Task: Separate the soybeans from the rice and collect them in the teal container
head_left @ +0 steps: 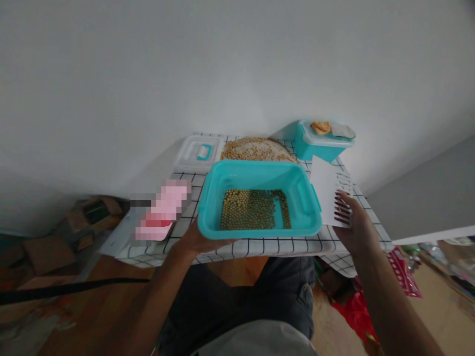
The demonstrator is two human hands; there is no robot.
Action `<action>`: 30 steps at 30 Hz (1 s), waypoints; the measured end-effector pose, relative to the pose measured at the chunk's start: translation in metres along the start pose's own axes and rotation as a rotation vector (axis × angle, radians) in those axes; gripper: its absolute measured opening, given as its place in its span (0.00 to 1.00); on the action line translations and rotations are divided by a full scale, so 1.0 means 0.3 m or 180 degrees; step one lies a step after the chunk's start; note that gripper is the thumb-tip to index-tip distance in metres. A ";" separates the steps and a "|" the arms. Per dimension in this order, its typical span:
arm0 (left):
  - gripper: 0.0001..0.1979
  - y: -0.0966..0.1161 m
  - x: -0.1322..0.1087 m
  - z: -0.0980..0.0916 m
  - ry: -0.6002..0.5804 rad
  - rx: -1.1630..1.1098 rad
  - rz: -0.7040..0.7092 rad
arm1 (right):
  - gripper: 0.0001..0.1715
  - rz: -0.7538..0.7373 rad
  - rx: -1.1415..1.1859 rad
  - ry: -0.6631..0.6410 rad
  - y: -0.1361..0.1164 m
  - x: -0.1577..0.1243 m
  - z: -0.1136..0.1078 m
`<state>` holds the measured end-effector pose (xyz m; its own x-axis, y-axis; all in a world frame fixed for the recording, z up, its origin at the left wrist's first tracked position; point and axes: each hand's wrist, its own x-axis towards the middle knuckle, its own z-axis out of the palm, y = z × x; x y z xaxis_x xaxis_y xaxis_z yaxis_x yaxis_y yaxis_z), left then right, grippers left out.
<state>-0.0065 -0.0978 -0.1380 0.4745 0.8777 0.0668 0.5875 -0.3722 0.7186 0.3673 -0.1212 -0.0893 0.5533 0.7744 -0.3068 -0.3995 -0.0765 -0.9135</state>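
A teal plastic bin (pixel 260 233) is tipped toward me at the front of the table, with yellowish beans (pixel 245 210) lying on its floor. My left hand (pixel 202 241) grips the bin's near left corner, its fingers partly hidden beneath. To the right of the bin, my right hand (pixel 354 225) is closed on the edge of a white slotted card (pixel 323 193). Slots run along the card's right side, and brownish tones show through the lower ones. Behind the bin, a pile of beans mixed with white grains (pixel 260 148) is spread on the table.
A clear lid with a teal handle (pixel 198 153) lies at the back left. A lidded teal box (pixel 322 148) with cloths on top stands at the back right. A pink blurred item (pixel 168 202) is on the left of the checked tablecloth (pixel 185 220). The wall (pixel 237 69) rises behind.
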 end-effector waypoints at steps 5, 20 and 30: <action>0.24 -0.009 0.033 0.018 0.0042 -0.0287 0.0148 | 0.19 0.0125 0.0046 -0.0050 0.000 0.005 0.019; 0.28 0.032 0.050 0.014 0.0323 -0.0593 0.0279 | 0.18 -0.0563 0.1270 -0.0317 0.018 0.100 -0.024; 0.32 0.041 0.041 0.012 0.0422 -0.0468 0.0182 | 0.29 -0.0738 0.0810 -0.0198 0.042 0.066 -0.045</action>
<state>0.0089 -0.0925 -0.1309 0.4081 0.8921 0.1938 0.4555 -0.3830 0.8036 0.3832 -0.1153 -0.1106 0.6083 0.7902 -0.0750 -0.4422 0.2589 -0.8587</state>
